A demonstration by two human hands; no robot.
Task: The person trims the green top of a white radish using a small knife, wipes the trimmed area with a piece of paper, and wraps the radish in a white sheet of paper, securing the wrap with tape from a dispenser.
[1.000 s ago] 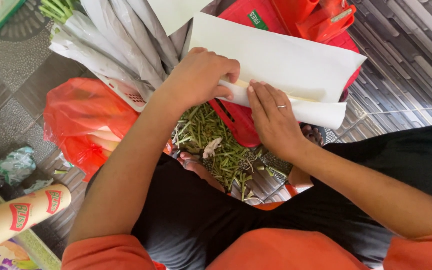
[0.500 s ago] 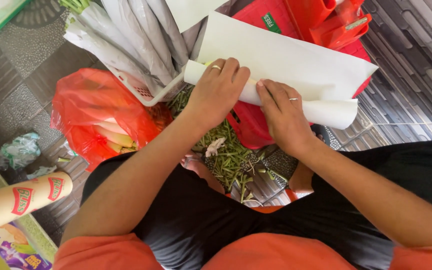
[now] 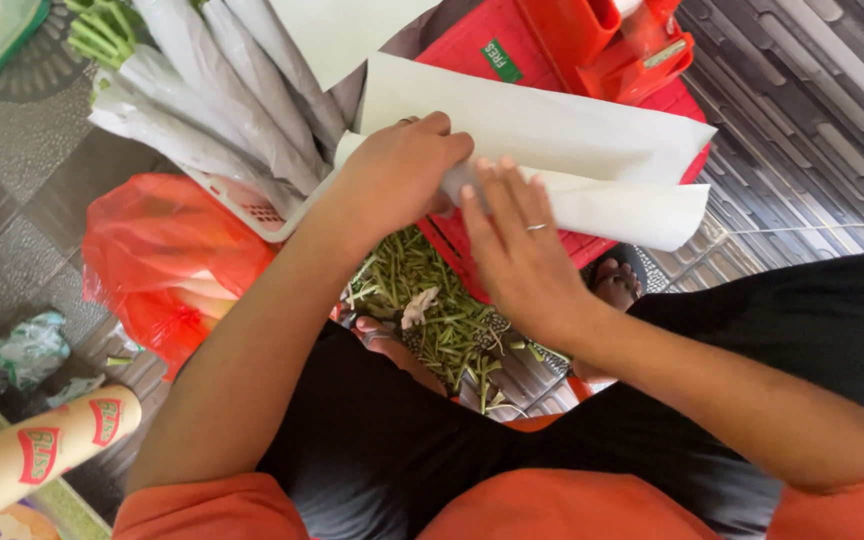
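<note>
Two hands work on one sheet of white paper (image 3: 542, 130) that is being rolled over a red crate (image 3: 472, 60). The left hand (image 3: 397, 175) is curled over the near end of the roll, fingers closed around it, knuckles up, so it has a firm hold of the rolled part. The right hand (image 3: 522, 250), wearing a ring, lies almost flat with fingers spread and only lightly bent, palm pressing on the roll just beside the left hand; it holds nothing closed, it only pushes.

The rolled edge runs away to the right, where the loose flap of the sheet folds back over itself. To roll well, by the look of it, the person should keep the left grip tight so the core does not slacken, and let the flat right palm travel evenly along the roll, so the tube stays of one thickness and the far end does not cone outward. Whether anything is wrapped inside cannot be told.

Further out, several finished paper-wrapped bundles (image 3: 202, 90) with green stems showing lie in a white basket (image 3: 252, 215) to the left. Below the hands a heap of green stem cuttings (image 3: 442, 310) covers the floor between the person's feet. A red plastic bag (image 3: 167, 255) sits left of that, and a printed paper roll (image 3: 32, 460) lies at the lower left.
</note>
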